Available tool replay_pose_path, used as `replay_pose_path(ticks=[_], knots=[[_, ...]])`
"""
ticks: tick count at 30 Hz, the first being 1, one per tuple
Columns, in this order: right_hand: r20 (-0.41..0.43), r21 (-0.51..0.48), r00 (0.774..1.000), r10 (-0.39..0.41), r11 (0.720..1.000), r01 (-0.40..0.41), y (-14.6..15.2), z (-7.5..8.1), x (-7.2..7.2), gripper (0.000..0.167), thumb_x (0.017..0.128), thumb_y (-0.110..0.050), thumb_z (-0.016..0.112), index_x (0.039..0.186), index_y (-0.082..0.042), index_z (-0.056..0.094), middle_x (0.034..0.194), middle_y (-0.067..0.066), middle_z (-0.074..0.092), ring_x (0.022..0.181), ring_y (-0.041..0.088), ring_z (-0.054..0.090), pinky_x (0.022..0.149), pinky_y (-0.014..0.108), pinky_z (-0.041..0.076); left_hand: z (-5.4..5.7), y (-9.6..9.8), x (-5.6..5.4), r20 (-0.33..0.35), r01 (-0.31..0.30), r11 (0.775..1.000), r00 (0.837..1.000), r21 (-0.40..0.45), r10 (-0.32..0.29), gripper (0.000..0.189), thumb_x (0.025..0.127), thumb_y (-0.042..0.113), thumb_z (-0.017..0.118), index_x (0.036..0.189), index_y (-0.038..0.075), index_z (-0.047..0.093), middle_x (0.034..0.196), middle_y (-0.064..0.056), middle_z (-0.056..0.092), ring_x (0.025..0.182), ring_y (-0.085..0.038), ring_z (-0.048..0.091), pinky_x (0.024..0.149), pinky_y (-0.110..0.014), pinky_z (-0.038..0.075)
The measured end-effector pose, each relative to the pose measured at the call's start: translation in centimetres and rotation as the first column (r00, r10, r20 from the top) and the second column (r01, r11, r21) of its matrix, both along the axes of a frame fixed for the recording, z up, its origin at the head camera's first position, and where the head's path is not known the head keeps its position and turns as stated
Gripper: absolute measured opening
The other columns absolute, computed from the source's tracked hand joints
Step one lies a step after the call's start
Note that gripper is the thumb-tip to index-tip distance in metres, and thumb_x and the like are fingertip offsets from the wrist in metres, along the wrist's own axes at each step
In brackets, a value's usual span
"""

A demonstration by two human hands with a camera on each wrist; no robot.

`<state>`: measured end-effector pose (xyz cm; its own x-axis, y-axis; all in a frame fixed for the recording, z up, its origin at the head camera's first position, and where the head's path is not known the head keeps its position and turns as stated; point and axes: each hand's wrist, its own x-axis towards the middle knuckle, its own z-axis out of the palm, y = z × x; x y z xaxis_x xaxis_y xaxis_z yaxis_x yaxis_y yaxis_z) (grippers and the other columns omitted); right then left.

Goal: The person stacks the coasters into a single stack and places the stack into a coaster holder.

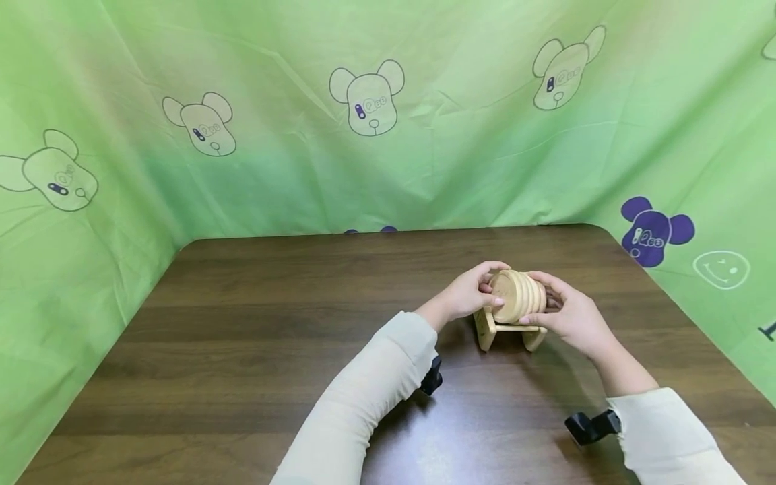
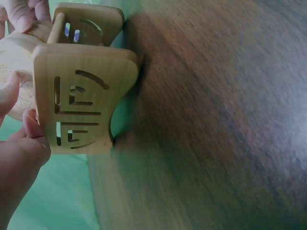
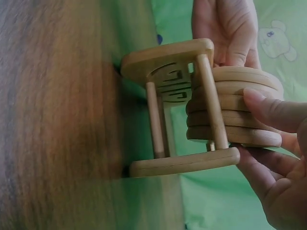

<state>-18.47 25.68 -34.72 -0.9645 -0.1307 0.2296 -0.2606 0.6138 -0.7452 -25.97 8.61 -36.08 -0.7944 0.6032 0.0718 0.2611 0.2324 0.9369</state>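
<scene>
A stack of several round wooden coasters [image 1: 520, 296] stands on edge in a small wooden coaster holder [image 1: 487, 331], right of the table's middle. My left hand [image 1: 465, 291] holds the stack's left end, thumb on the flat face of the outermost coaster [image 2: 18, 60]. From the right side, my right hand [image 1: 572, 316] grips the coasters, its thumb across their rims [image 3: 230, 103]. Cut-out slots pattern the holder's side panel [image 2: 96, 91] in the left wrist view. Round rods [image 3: 214, 105] join its two sides. The palm sides are partly hidden in the head view.
The holder stands on a dark brown wooden table [image 1: 254, 350]. A green cloth with cartoon heads [image 1: 291, 168] hangs behind and beside it. Black wrist mounts [image 1: 589, 427] sit under both forearms, close to the tabletop.
</scene>
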Motion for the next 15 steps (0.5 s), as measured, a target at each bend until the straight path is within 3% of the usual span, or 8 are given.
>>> replay_pose_path(ticks=[3,7,11,15], knots=[[-0.028,0.094,0.999,-0.029,0.995,0.032,-0.16,-0.29,-0.05,0.073,0.064,-0.018,0.076,0.126,-0.003,0.040,0.103,0.023,0.056,0.085,0.007,0.055,0.064,0.016,0.043,-0.27,-0.25,-0.17,-0.075,0.010,0.998,0.997,-0.065,-0.015,0.052,0.074,0.003,0.065,0.120,0.017,0.046,0.101,-0.005,0.056,0.082,-0.007,0.050,0.068,-0.016,0.040],[-0.041,0.167,0.999,-0.027,0.985,0.033,-0.52,-0.55,-0.03,0.066,0.067,-0.018,0.074,0.123,0.000,0.043,0.097,0.024,0.058,0.086,0.032,0.057,0.067,0.030,0.047,-0.51,-0.64,-0.19,-0.166,-0.011,0.985,0.986,-0.171,-0.017,0.047,0.075,0.006,0.064,0.118,0.018,0.049,0.102,0.000,0.054,0.085,-0.005,0.049,0.069,-0.014,0.039],[-0.036,0.186,0.999,-0.025,0.982,0.032,-0.70,-0.58,0.05,0.061,0.069,-0.012,0.071,0.122,0.003,0.043,0.097,0.025,0.056,0.085,0.036,0.057,0.069,0.038,0.046,-0.52,-0.73,-0.06,-0.212,-0.027,0.973,0.977,-0.229,-0.022,0.044,0.077,0.009,0.064,0.118,0.019,0.050,0.102,0.003,0.054,0.086,-0.003,0.048,0.069,-0.012,0.037],[-0.051,0.125,0.998,-0.027,0.992,0.033,-0.70,-0.80,0.05,0.057,0.071,-0.009,0.069,0.121,0.004,0.044,0.099,0.024,0.055,0.084,0.025,0.058,0.068,0.026,0.047,-0.63,-0.62,0.01,-0.215,-0.056,0.972,0.977,-0.226,0.006,0.045,0.076,0.010,0.064,0.118,0.018,0.050,0.102,0.001,0.055,0.087,-0.003,0.048,0.070,-0.012,0.037]])
